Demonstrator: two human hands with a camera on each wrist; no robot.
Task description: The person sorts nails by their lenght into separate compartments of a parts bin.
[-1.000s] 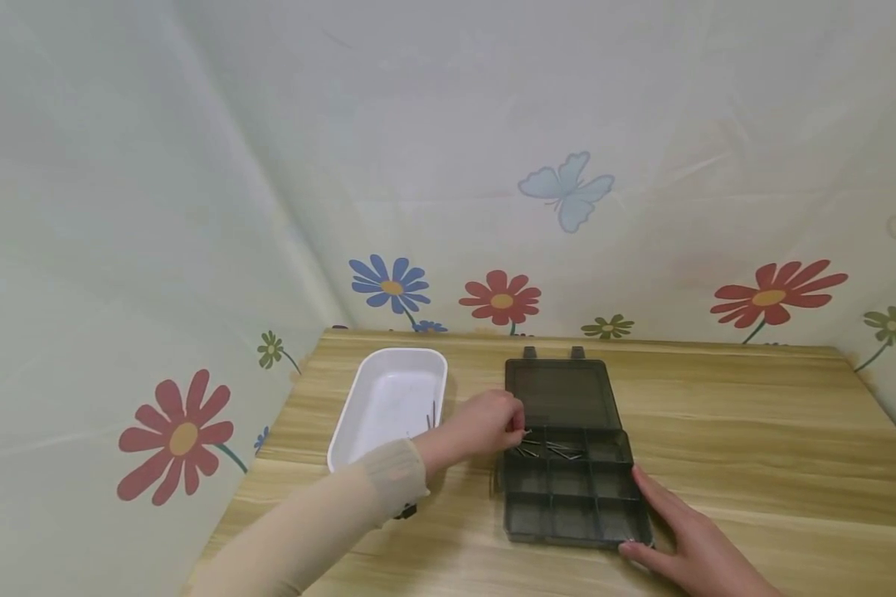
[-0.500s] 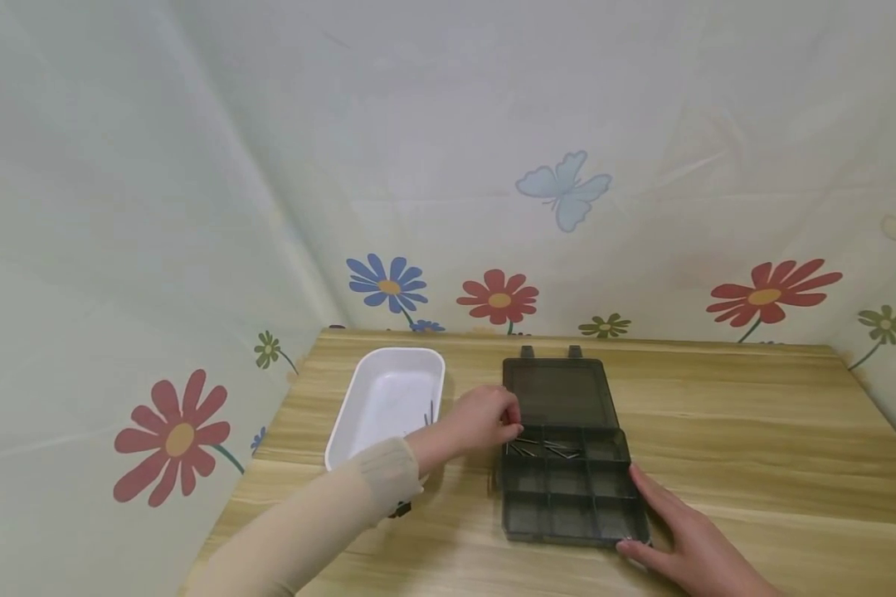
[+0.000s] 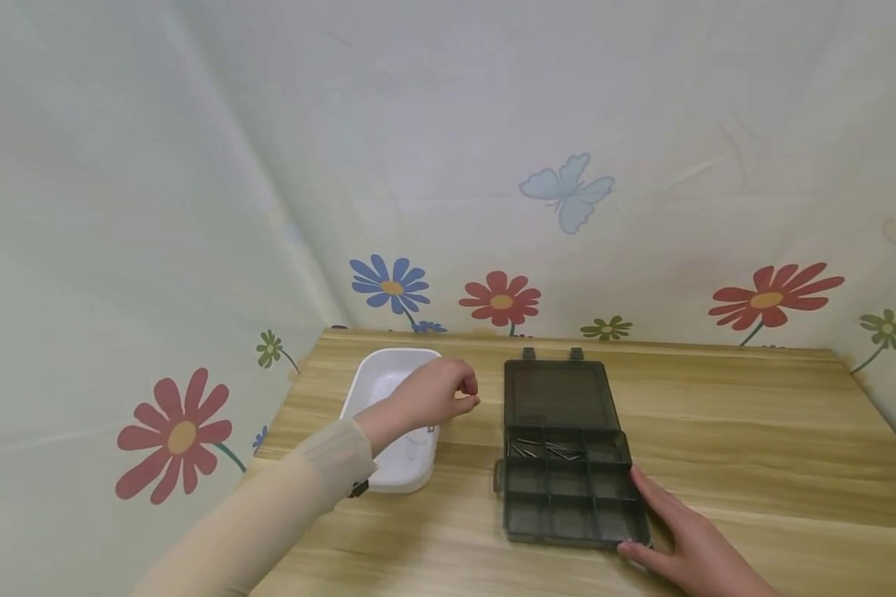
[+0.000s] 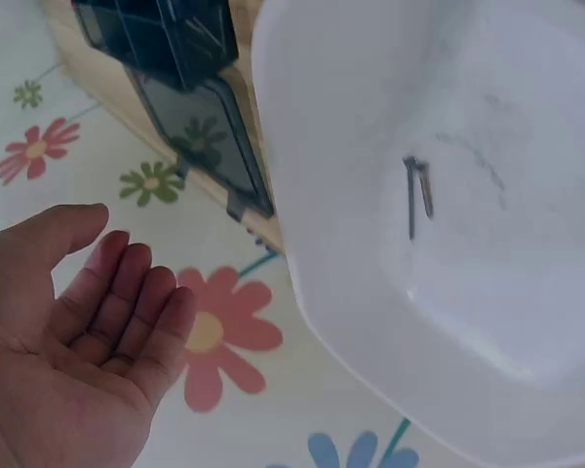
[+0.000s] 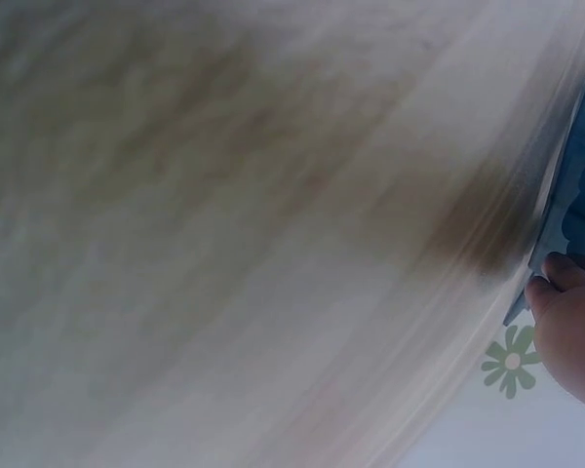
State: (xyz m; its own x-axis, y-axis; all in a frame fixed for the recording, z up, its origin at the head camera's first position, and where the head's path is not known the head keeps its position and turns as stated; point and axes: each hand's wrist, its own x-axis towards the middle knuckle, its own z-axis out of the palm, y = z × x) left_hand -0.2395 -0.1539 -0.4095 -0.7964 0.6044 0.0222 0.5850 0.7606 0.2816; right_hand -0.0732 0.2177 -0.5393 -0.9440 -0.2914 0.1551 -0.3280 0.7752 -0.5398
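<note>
My left hand [image 3: 427,396] hovers above the right side of a white tray [image 3: 397,353]. In the left wrist view, that hand [image 4: 88,341] has loosely bent fingers and holds nothing. Two nails [image 4: 411,200] lie on the tray floor. To the right stands a dark see-through compartment box [image 3: 570,479], its lid [image 3: 560,394] folded back flat. Several nails [image 3: 563,451] lie in its back-left and back-middle compartments. My right hand [image 3: 690,547] grips the box's front right corner, thumb on the front edge and fingers along the right side.
Both containers stand on a wood-grain table [image 3: 754,431]. Behind it and at the left hangs a pale cloth [image 3: 448,166] printed with flowers and a butterfly. A light sleeve [image 3: 269,497] covers my left forearm.
My left hand has moved left from the box's back-left compartment to above the white tray. The right hand has stayed on the box corner.
</note>
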